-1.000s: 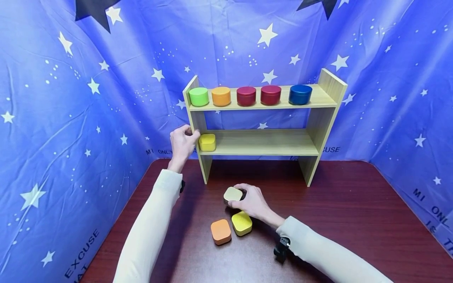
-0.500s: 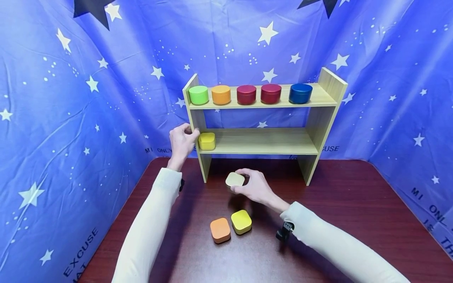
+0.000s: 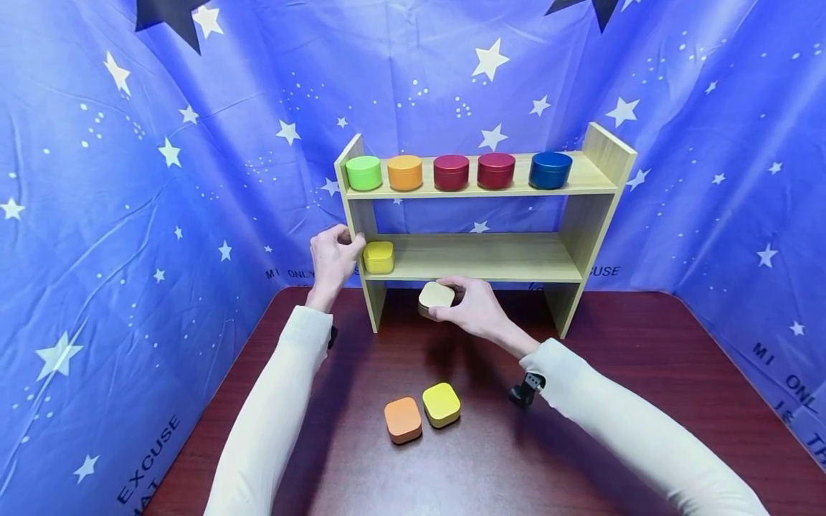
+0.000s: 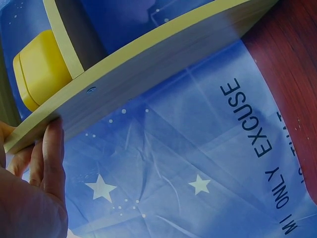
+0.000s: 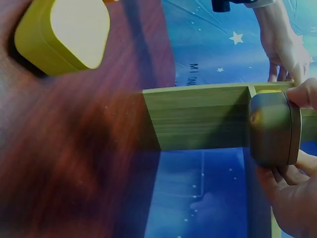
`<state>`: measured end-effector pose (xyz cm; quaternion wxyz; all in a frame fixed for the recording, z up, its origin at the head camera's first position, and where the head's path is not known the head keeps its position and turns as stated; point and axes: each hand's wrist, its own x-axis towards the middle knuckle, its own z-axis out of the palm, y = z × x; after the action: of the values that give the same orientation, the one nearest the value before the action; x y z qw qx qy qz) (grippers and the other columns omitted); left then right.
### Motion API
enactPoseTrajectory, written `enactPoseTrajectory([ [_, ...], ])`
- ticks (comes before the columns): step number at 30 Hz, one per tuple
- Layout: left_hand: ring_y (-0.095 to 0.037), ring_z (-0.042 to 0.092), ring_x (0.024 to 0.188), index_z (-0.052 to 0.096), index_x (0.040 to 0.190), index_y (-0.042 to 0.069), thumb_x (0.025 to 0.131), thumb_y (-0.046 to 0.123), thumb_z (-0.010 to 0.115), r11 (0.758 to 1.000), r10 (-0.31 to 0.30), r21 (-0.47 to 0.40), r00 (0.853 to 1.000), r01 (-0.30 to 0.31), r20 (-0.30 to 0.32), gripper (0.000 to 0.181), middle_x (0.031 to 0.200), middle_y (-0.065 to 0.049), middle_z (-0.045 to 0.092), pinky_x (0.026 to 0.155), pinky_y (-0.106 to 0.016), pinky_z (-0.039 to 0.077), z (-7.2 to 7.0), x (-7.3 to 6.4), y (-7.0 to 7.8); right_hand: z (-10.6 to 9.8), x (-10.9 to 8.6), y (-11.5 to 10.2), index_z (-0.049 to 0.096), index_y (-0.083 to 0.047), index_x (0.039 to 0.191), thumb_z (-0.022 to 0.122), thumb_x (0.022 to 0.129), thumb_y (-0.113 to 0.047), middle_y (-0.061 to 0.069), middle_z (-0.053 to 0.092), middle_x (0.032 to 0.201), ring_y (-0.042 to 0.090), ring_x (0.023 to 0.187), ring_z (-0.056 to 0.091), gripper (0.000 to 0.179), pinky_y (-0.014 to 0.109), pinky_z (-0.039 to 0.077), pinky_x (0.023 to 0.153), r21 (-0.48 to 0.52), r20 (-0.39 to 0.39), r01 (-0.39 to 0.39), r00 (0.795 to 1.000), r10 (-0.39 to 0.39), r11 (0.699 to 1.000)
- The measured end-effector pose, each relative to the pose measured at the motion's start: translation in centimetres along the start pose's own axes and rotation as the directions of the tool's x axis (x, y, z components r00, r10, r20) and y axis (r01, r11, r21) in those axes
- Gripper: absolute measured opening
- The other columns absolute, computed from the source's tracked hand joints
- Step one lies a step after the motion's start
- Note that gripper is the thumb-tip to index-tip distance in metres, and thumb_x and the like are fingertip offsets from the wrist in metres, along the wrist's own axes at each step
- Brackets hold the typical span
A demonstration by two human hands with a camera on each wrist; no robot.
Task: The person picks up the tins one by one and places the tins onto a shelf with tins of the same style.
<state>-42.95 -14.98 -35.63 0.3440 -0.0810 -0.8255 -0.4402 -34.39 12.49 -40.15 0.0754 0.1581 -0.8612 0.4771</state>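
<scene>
My right hand (image 3: 479, 309) pinches a cream, rounded-square tin (image 3: 435, 295) between thumb and fingers. It is lifted off the table, just in front of and below the lower board of a wooden shelf (image 3: 490, 259). In the right wrist view the tin (image 5: 270, 130) shows its shaded underside. My left hand (image 3: 332, 259) grips the shelf's left side panel. In the left wrist view its fingers (image 4: 53, 153) lie against the panel's outer face, the thumb mostly out of frame. A yellow square tin (image 3: 378, 258) sits at the lower board's left end, beside this hand.
The top board carries round tins: green (image 3: 364, 173), orange (image 3: 404, 173), two dark red, and blue (image 3: 550, 170). An orange square tin (image 3: 403, 420) and a yellow one (image 3: 442, 405) lie on the dark red table (image 3: 581, 430). Starry blue cloth (image 3: 193, 179) surrounds the table.
My right hand has raised the cream tin from the table and carried it forward, up towards the lower board. The left hand keeps its grip on the shelf's side panel.
</scene>
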Motion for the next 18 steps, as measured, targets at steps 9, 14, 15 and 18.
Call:
enactPoseTrajectory([
  [9, -0.035, 0.069, 0.078, 0.079, 0.081, 0.003, 0.088, 0.023, 0.074, 1.0, 0.001, -0.004, 1.0, -0.001, 0.003, 0.022, 0.078, -0.019, 0.077, 0.075, -0.037, 0.047, 0.2, 0.0, -0.2, -1.3, 1.5, -0.7, 0.073, -0.001, 0.134, 0.089, 0.08, -0.021, 0.019, 0.081, 0.109, 0.02, 0.088, 0.075, 0.059, 0.022, 0.052, 0.076, -0.018, 0.011, 0.048, 0.999, -0.047, 0.999],
  [14, -0.037, 0.07, 0.079, 0.08, 0.083, 0.003, 0.088, 0.022, 0.074, 1.0, 0.001, -0.017, 1.0, -0.001, 0.004, 0.021, 0.08, -0.019, 0.078, 0.075, -0.036, 0.047, 0.2, 0.0, -0.4, -1.8, 2.9, -1.5, 0.075, -0.003, 0.131, 0.09, 0.08, -0.024, 0.018, 0.082, 0.107, 0.02, 0.087, 0.074, 0.057, 0.025, 0.052, 0.078, -0.069, 0.002, 0.091, 0.996, -0.091, 0.993],
  [15, -0.037, 0.07, 0.08, 0.08, 0.083, 0.003, 0.088, 0.022, 0.074, 1.0, 0.001, -0.018, 1.0, -0.001, 0.004, 0.021, 0.081, -0.019, 0.078, 0.075, -0.036, 0.047, 0.2, 0.0, -0.4, -1.8, 3.2, -1.7, 0.076, -0.004, 0.131, 0.09, 0.08, -0.024, 0.017, 0.083, 0.107, 0.019, 0.086, 0.074, 0.057, 0.026, 0.051, 0.078, -0.08, 0.002, 0.098, 0.995, -0.098, 0.992],
  [18, -0.037, 0.07, 0.08, 0.08, 0.082, 0.002, 0.088, 0.021, 0.074, 1.0, 0.002, -0.019, 1.0, -0.002, 0.002, 0.021, 0.08, -0.019, 0.078, 0.075, -0.036, 0.047, 0.2, 0.1, -0.4, -2.0, 4.3, -2.2, 0.076, -0.004, 0.131, 0.089, 0.08, -0.025, 0.016, 0.083, 0.107, 0.019, 0.086, 0.073, 0.057, 0.026, 0.051, 0.079, -0.108, 0.011, 0.119, 0.993, -0.118, 0.987],
])
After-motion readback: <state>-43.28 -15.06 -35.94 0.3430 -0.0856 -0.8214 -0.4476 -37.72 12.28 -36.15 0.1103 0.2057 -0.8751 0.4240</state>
